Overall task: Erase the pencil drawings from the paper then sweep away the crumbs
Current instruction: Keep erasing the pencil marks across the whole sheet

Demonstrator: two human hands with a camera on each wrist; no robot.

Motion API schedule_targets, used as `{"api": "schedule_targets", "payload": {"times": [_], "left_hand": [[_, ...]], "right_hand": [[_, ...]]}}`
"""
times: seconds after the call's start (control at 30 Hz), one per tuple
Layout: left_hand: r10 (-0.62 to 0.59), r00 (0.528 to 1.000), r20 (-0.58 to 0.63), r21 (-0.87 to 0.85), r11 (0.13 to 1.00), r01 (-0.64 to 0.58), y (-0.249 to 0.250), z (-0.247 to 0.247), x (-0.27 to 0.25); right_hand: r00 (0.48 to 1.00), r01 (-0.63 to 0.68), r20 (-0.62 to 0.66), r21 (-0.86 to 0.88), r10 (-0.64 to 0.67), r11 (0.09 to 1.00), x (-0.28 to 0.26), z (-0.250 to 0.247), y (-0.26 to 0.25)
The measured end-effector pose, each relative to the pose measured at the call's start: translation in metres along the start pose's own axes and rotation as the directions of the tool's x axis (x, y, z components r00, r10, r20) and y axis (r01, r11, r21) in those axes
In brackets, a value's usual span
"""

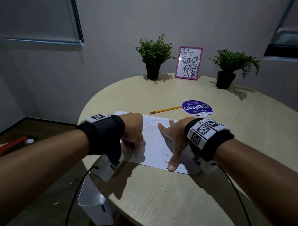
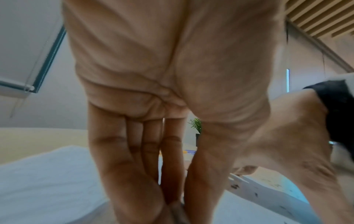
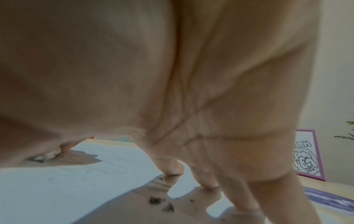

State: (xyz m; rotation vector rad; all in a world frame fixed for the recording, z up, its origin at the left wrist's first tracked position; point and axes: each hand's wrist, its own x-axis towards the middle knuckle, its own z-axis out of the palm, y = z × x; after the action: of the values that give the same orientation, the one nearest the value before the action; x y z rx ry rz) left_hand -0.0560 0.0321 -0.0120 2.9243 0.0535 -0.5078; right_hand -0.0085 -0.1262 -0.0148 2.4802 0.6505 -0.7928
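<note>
Paper point(image 1: 152, 145) is lying flat near the front edge of the round table point(image 1: 155, 194), and faint pencil lines point(image 1: 152, 129) are still showing on its far half — so I'd say the erasing is only partly done. Dark crumbs point(image 1: 166, 161) are sitting by the near right edge, unswept. Left hand point(image 1: 132, 129) is bunching its fingers down on the sheet's left side; whether it's pinching an eraser, I can't tell. Right hand point(image 1: 172, 142) is resting on the paper with fingers spread and straight, holding nothing. Further out, a yellow pencil point(image 1: 165, 110) is lying beside a purple sticker point(image 1: 197, 108) — then two potted plants point(image 1: 153, 59) and a pink frame point(image 1: 188, 62) at the back. Nothing's blocking the sweep.
</note>
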Motion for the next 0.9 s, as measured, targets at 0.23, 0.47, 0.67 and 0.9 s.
{"api": "schedule_targets", "payload": {"times": [0.23, 0.47, 0.67, 0.9], "left_hand": [[0.095, 0.993, -0.075, -0.044, 0.994, -0.098, 0.032, -0.003, 0.006], [0.033, 0.999, -0.022, -0.047, 0.998, -0.033, 0.009, 0.005, 0.007], [0.011, 1.000, -0.027, 0.007, 1.000, -0.011, 0.007, -0.003, -0.001], [0.072, 0.996, -0.057, -0.061, 0.995, -0.076, 0.033, 0.002, 0.011]], "right_hand": [[1.000, 0.001, -0.010, -0.031, -0.001, 1.000, 0.001, -0.001, -0.004], [1.000, -0.021, 0.011, -0.033, 0.021, 0.999, 0.001, 0.002, -0.004], [1.000, -0.017, 0.013, -0.013, 0.017, 1.000, -0.002, -0.001, -0.005], [1.000, -0.013, -0.004, -0.028, 0.013, 1.000, -0.003, 0.000, -0.005]]}}
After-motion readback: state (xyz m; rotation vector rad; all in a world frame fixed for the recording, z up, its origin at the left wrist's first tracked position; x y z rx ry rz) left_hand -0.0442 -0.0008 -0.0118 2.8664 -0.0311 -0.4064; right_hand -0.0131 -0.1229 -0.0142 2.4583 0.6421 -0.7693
